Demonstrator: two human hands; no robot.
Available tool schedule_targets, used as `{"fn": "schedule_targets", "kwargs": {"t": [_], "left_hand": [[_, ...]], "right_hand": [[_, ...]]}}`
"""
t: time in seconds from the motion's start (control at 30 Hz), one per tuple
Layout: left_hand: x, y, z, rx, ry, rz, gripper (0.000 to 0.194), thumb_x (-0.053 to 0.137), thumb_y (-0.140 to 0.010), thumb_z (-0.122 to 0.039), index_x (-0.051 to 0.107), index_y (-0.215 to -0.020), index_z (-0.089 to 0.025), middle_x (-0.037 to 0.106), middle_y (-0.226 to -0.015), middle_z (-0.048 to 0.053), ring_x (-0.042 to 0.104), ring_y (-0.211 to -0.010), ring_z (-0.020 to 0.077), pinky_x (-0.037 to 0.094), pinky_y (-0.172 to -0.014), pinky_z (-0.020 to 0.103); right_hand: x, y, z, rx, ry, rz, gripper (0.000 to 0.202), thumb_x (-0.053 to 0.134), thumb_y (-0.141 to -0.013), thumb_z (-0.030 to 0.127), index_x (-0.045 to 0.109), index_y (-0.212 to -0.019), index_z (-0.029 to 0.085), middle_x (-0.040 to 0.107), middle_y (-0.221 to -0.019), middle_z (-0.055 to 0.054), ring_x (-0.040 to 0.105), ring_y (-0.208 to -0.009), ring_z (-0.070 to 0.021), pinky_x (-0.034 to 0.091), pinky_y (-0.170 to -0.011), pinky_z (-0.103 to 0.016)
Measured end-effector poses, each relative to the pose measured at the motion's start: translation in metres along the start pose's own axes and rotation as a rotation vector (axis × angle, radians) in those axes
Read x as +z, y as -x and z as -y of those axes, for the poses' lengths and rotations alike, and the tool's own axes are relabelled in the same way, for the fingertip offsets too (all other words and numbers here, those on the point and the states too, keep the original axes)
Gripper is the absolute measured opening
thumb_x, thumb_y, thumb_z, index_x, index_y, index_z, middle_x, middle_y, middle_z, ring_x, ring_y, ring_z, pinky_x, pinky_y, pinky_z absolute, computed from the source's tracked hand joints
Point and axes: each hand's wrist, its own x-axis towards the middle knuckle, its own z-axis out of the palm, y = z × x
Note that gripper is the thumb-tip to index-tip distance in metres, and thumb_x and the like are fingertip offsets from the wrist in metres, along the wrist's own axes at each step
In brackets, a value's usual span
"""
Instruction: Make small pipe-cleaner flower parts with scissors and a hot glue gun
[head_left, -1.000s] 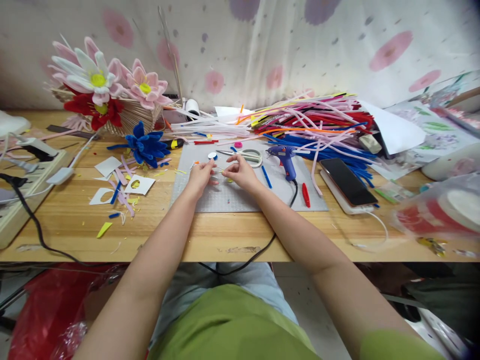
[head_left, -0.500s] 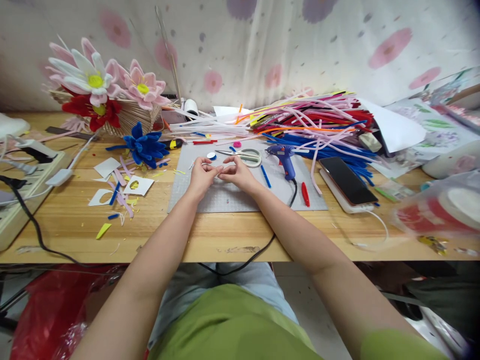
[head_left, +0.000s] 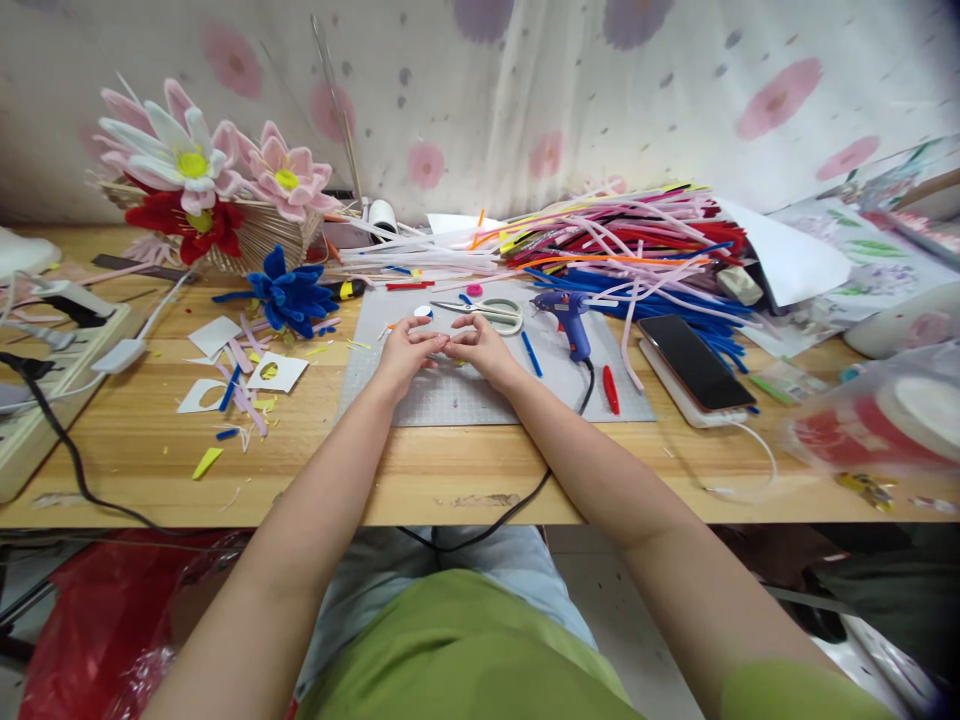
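My left hand [head_left: 406,352] and my right hand [head_left: 480,349] meet fingertip to fingertip over the grey cutting mat [head_left: 450,395]. Both pinch a small, thin piece between them; it is too small to identify. Scissors [head_left: 487,312] lie just beyond my fingers on the mat. A blue glue gun [head_left: 568,318] stands to the right of my right hand, its black cord [head_left: 525,495] running off the table edge. A small blue-and-white disc [head_left: 424,312] lies near my left hand.
A large heap of coloured pipe cleaners [head_left: 622,250] fills the back right. Pipe-cleaner flowers [head_left: 202,180] sit in a basket at back left, a blue flower [head_left: 292,292] beside it. A phone [head_left: 694,365] lies right of the mat. Paper scraps [head_left: 247,375] and a power strip [head_left: 45,370] lie left.
My hands have closed together: a second ago they were slightly apart, now the fingertips touch. They have also shifted a little toward the far edge of the mat.
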Motion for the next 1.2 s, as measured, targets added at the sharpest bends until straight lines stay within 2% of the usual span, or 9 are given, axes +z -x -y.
{"fn": "schedule_targets", "kwargs": {"t": [0.17, 0.3, 0.4, 0.57, 0.73, 0.87, 1.07, 1.13, 1.2], "left_hand": [[-0.002, -0.005, 0.003, 0.078, -0.034, -0.145, 0.048, 0.073, -0.058, -0.021, 0.041, -0.094, -0.019, 0.061, -0.066, -0.004, 0.057, -0.057, 0.0094, 0.038, -0.043, 0.016], [-0.010, -0.009, 0.000, 0.138, -0.121, -0.162, 0.052, 0.073, -0.059, -0.022, 0.038, -0.097, -0.020, 0.062, -0.067, -0.005, 0.056, -0.055, 0.0092, 0.042, -0.046, 0.018], [-0.019, -0.012, -0.006, 0.153, -0.193, -0.165, 0.060, 0.075, -0.055, -0.018, 0.040, -0.104, -0.020, 0.062, -0.066, -0.005, 0.057, -0.055, 0.0096, 0.043, -0.049, 0.019], [-0.031, -0.013, -0.017, 0.138, -0.218, -0.193, 0.079, 0.075, -0.053, -0.011, 0.037, -0.123, -0.019, 0.067, -0.069, -0.002, 0.060, -0.058, 0.0107, 0.043, -0.052, 0.018], [-0.033, -0.016, -0.031, 0.156, -0.296, -0.228, 0.087, 0.076, -0.050, -0.008, 0.037, -0.127, -0.019, 0.064, -0.061, -0.005, 0.057, -0.053, 0.0100, 0.041, -0.053, 0.018], [-0.024, -0.022, -0.042, 0.207, -0.450, -0.167, 0.088, 0.079, -0.044, -0.006, 0.044, -0.124, -0.022, 0.061, -0.059, -0.006, 0.059, -0.059, 0.0133, 0.041, -0.058, 0.020], [-0.005, -0.036, -0.036, 0.327, -0.957, 0.036, 0.089, 0.080, -0.038, -0.005, 0.051, -0.121, -0.024, 0.057, -0.054, -0.006, 0.062, -0.078, 0.0220, 0.040, -0.069, 0.024], [-0.005, -0.040, -0.033, 0.339, -1.058, 0.075, 0.087, 0.079, -0.042, -0.009, 0.050, -0.123, -0.025, 0.062, -0.060, -0.004, 0.062, -0.079, 0.0220, 0.040, -0.071, 0.025], [-0.007, -0.042, -0.031, 0.334, -1.125, 0.095, 0.075, 0.074, -0.054, -0.014, 0.049, -0.124, -0.026, 0.067, -0.071, -0.002, 0.062, -0.081, 0.0201, 0.040, -0.072, 0.025]], "right_hand": [[-0.005, -0.002, 0.003, -0.066, 0.060, -0.039, 0.044, 0.072, -0.056, 0.033, 0.044, -0.088, 0.023, 0.062, -0.067, 0.006, 0.056, -0.061, -0.0095, 0.043, -0.061, -0.024], [-0.016, -0.009, 0.001, -0.120, -0.002, -0.170, 0.036, 0.067, -0.060, 0.035, 0.045, -0.085, 0.023, 0.062, -0.072, 0.004, 0.058, -0.069, -0.0104, 0.045, -0.067, -0.025], [-0.025, -0.016, -0.003, -0.090, -0.021, -0.242, 0.031, 0.064, -0.061, 0.034, 0.045, -0.082, 0.022, 0.062, -0.069, 0.003, 0.057, -0.066, -0.0105, 0.043, -0.062, -0.024], [-0.031, -0.019, -0.005, -0.048, -0.037, -0.247, 0.027, 0.062, -0.062, 0.034, 0.046, -0.079, 0.022, 0.059, -0.064, 0.004, 0.055, -0.060, -0.0100, 0.037, -0.054, -0.021], [-0.031, -0.020, -0.004, -0.021, -0.125, -0.249, 0.021, 0.061, -0.061, 0.027, 0.048, -0.077, 0.020, 0.059, -0.061, 0.004, 0.054, -0.057, -0.0081, 0.035, -0.053, -0.019], [-0.033, -0.022, -0.003, 0.011, -0.156, -0.230, 0.018, 0.061, -0.061, 0.025, 0.049, -0.073, 0.020, 0.059, -0.060, 0.004, 0.053, -0.055, -0.0071, 0.034, -0.052, -0.019], [-0.034, -0.021, -0.001, 0.011, -0.171, -0.202, 0.016, 0.062, -0.060, 0.024, 0.050, -0.070, 0.020, 0.059, -0.060, 0.004, 0.052, -0.054, -0.0073, 0.034, -0.051, -0.019], [-0.034, -0.020, -0.001, 0.010, -0.176, -0.198, 0.016, 0.062, -0.060, 0.025, 0.050, -0.070, 0.020, 0.060, -0.059, 0.004, 0.052, -0.054, -0.0071, 0.033, -0.051, -0.018], [-0.033, -0.019, -0.001, 0.009, -0.173, -0.200, 0.016, 0.062, -0.060, 0.025, 0.051, -0.070, 0.019, 0.060, -0.059, 0.004, 0.052, -0.055, -0.0071, 0.033, -0.051, -0.018]]}}
